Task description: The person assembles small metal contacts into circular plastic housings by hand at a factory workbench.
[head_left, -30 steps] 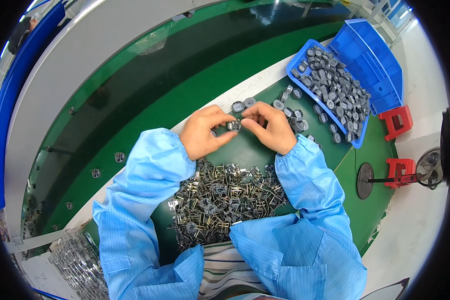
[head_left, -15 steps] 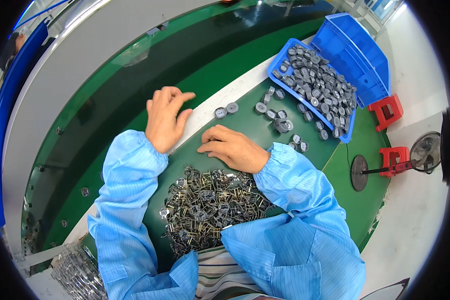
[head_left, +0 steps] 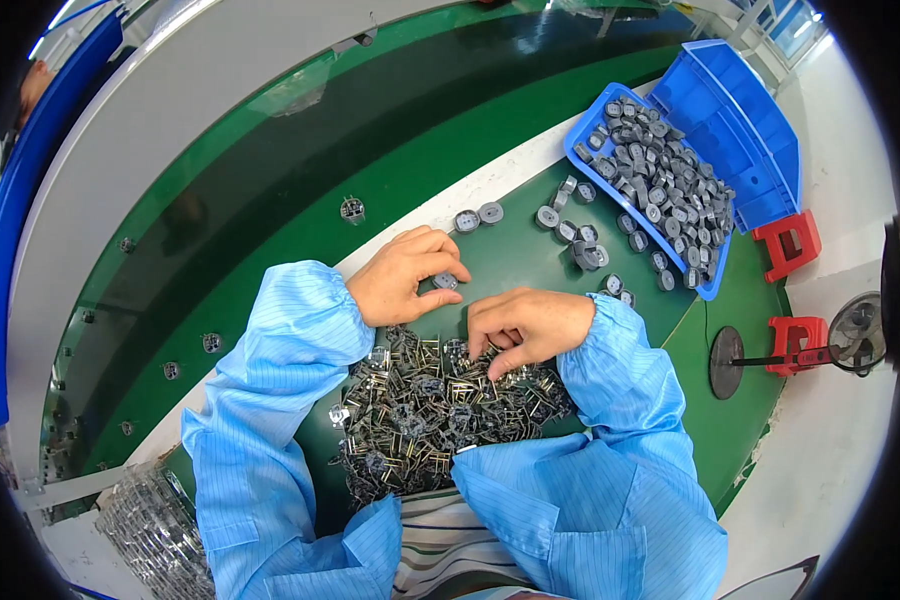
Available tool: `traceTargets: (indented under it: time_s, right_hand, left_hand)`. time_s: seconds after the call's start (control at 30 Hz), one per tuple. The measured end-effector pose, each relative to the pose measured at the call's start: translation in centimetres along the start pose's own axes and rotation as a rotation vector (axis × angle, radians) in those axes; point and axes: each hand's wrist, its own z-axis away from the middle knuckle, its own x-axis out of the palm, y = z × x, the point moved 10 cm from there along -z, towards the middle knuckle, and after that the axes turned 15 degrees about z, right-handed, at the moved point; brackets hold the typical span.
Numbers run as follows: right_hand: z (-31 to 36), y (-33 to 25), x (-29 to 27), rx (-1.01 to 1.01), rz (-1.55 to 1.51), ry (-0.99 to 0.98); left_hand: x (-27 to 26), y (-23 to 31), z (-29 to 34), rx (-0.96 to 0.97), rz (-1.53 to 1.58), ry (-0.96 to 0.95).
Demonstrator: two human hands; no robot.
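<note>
My left hand (head_left: pixel 407 278) is at the far edge of the pile, thumb and fingers closed around a small round grey plug cap (head_left: pixel 445 282). Just to its right, my right hand (head_left: pixel 532 325) reaches down with bent fingers, and its fingertips touch the pile of plug pin inserts (head_left: pixel 420 415). These are small dark pieces with brass-coloured prongs, heaped on the green tabletop (head_left: pixel 515 230) in front of me. Whatever lies between the right fingertips is hidden among the pieces. Two loose grey caps (head_left: pixel 479 217) lie beyond my hands.
A blue bin (head_left: pixel 712 285) full of grey caps tips toward the table at the right, with more caps scattered before it. A green conveyor belt (head_left: pixel 260 250) curves past on the left, carrying several spaced pieces. Red stools (head_left: pixel 788 245) and a fan (head_left: pixel 858 330) stand at the right.
My left hand has come back from over the belt, where a pronged piece now shows, and closed on a grey cap. The right hand has moved right and nearer, onto the pile.
</note>
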Motion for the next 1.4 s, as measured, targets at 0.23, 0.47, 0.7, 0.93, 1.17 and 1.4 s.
traceTargets:
  time_s: [0.23,0.47,0.7,0.93,1.17,1.4]
  right_hand:
    - [0.3,2.6,-1.2,0.217,-0.289,0.134]
    - [3.3,4.2,-7.7,0.333,0.114,0.979]
    - [1.8,1.6,-7.2,0.143,0.484,0.853]
    - [3.8,3.2,-8.7,0.356,0.499,1.024]
    - [2.4,5.7,-6.7,0.411,0.302,0.747]
    - [4.4,7.5,-7.2,0.796,0.133,0.716]
  left_hand:
    - [-1.7,0.3,0.1,-0.013,-0.008,0.204]
    - [-2.0,-0.7,0.1,-0.052,0.051,0.210]
    - [-2.0,-0.7,0.3,-0.071,0.046,0.269]
    - [-2.0,-0.2,0.3,-0.016,-0.069,0.278]
    - [-1.8,-0.3,0.2,-0.058,-0.081,0.236]
    - [-2.2,1.0,-0.1,-0.011,-0.096,0.244]
